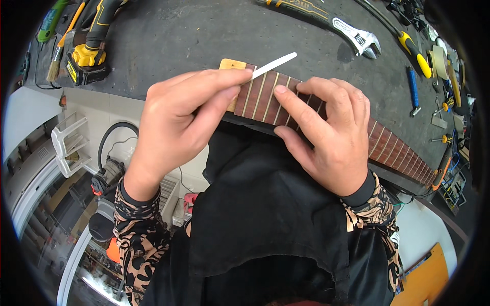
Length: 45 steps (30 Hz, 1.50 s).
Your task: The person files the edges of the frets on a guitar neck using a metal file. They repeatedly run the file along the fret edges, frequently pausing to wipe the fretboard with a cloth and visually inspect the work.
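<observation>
A guitar neck (388,146) with a dark reddish-brown fretboard and metal frets lies along the bench's near edge, running down to the right. Its left end is pale wood (233,64). Over that end, my left hand (176,115) pinches a thin white stick (275,65) between thumb and forefinger. The stick slants up to the right above the frets; my fingers hide its lower end. My right hand (332,120) grips across the neck, thumb at the near edge, index fingertip on the fretboard, and the other fingers bent toward the far edge.
On the dark bench (189,41), a yellow-black cordless tool (92,51) and a brush (55,66) stand at the left. An adjustable wrench (357,38) lies at the far side. A blue-handled tool (412,89) and several other hand tools crowd the right. A white plastic stool (69,140) is below left.
</observation>
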Each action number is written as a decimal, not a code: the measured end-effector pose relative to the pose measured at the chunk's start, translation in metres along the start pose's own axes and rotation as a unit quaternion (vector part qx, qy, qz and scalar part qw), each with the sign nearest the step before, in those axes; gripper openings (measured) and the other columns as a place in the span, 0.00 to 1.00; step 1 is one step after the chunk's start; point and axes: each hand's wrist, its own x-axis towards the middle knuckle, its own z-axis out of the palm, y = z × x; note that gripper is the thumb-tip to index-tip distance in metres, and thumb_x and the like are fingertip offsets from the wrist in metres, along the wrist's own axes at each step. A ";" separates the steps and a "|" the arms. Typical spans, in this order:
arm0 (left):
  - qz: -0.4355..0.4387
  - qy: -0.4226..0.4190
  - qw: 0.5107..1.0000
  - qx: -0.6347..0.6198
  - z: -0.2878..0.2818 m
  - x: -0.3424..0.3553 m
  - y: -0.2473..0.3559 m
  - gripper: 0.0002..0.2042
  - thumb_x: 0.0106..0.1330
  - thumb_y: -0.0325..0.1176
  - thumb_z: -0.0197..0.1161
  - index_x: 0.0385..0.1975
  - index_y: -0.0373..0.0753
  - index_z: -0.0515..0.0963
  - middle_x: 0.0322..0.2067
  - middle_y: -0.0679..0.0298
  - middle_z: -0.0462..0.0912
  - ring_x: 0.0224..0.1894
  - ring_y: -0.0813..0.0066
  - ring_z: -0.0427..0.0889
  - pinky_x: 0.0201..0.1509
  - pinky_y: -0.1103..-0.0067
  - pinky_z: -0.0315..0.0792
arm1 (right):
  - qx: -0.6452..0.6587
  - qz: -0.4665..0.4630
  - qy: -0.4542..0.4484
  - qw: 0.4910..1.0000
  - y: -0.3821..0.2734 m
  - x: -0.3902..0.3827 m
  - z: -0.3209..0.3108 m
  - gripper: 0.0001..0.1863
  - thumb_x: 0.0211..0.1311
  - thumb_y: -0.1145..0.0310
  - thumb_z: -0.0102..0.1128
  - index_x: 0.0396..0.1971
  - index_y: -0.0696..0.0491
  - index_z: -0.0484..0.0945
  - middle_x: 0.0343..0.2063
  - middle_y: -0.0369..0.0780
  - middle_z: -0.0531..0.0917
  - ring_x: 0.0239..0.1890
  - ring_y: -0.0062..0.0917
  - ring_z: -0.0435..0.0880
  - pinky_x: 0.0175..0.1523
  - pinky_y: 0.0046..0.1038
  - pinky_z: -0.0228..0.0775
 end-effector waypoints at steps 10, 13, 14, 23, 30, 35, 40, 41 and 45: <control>-0.027 -0.004 0.999 0.029 0.000 -0.020 0.012 0.15 0.75 0.15 0.69 0.57 0.34 0.93 0.38 0.58 0.94 0.34 0.73 0.87 0.38 0.75 0.78 | -0.018 -0.003 0.007 1.000 0.004 -0.008 0.000 0.40 0.48 0.66 0.88 0.67 0.39 0.91 0.58 0.37 0.83 0.60 0.39 0.81 0.66 0.46 0.71; 0.047 -0.041 0.990 0.125 0.006 0.004 0.015 0.15 0.74 0.16 0.70 0.57 0.35 0.92 0.39 0.55 0.95 0.37 0.64 0.93 0.41 0.73 0.83 | -0.016 -0.007 0.007 1.000 0.005 -0.008 0.000 0.40 0.48 0.65 0.88 0.68 0.38 0.91 0.59 0.37 0.83 0.61 0.40 0.81 0.66 0.47 0.71; 0.067 -0.037 0.988 0.134 0.009 0.009 0.013 0.16 0.75 0.15 0.69 0.57 0.35 0.93 0.37 0.57 0.94 0.33 0.70 0.89 0.38 0.73 0.79 | -0.017 -0.005 0.005 1.000 0.006 -0.008 -0.002 0.40 0.48 0.65 0.88 0.68 0.38 0.90 0.59 0.37 0.83 0.61 0.40 0.81 0.66 0.47 0.71; -0.142 -0.014 0.988 -0.066 0.002 -0.022 0.026 0.16 0.75 0.15 0.69 0.59 0.35 0.93 0.37 0.58 0.94 0.30 0.75 0.87 0.36 0.74 0.77 | -0.021 0.008 0.006 1.000 0.012 -0.021 -0.007 0.39 0.48 0.65 0.88 0.67 0.39 0.91 0.59 0.37 0.83 0.62 0.39 0.81 0.67 0.46 0.70; 0.087 -0.046 0.977 0.187 0.026 0.015 0.028 0.16 0.75 0.16 0.70 0.58 0.35 0.93 0.33 0.56 0.91 0.29 0.67 0.88 0.37 0.74 0.78 | -0.020 0.001 0.020 1.000 0.013 -0.022 -0.007 0.38 0.49 0.65 0.88 0.66 0.40 0.91 0.59 0.37 0.83 0.61 0.40 0.82 0.68 0.47 0.70; -0.027 0.005 0.999 0.019 0.026 -0.004 0.028 0.15 0.76 0.16 0.69 0.58 0.32 0.93 0.39 0.56 0.95 0.32 0.70 0.89 0.39 0.75 0.80 | -0.011 0.018 0.002 1.000 0.019 -0.031 -0.016 0.39 0.49 0.65 0.88 0.67 0.40 0.91 0.61 0.37 0.83 0.63 0.40 0.82 0.68 0.47 0.70; -0.131 -0.021 0.991 -0.029 0.014 -0.022 0.042 0.14 0.77 0.16 0.69 0.58 0.31 0.92 0.39 0.58 0.96 0.31 0.71 0.87 0.39 0.75 0.80 | -0.015 0.027 0.006 1.000 0.022 -0.036 -0.017 0.40 0.49 0.66 0.89 0.68 0.40 0.90 0.61 0.37 0.83 0.63 0.40 0.82 0.68 0.47 0.70; -0.088 -0.012 0.996 0.003 0.018 -0.021 0.041 0.14 0.77 0.16 0.69 0.58 0.31 0.93 0.39 0.58 0.96 0.31 0.71 0.87 0.39 0.75 0.80 | -0.015 0.022 0.008 1.000 0.022 -0.036 -0.017 0.40 0.49 0.66 0.89 0.68 0.40 0.90 0.61 0.37 0.83 0.63 0.40 0.82 0.68 0.47 0.70; 0.056 -0.039 0.984 0.164 0.035 0.009 0.040 0.14 0.76 0.15 0.70 0.57 0.32 0.93 0.38 0.58 0.95 0.30 0.72 0.87 0.38 0.73 0.80 | -0.016 0.017 0.015 1.000 0.022 -0.038 -0.016 0.39 0.49 0.66 0.88 0.68 0.39 0.90 0.61 0.37 0.83 0.64 0.40 0.82 0.69 0.47 0.70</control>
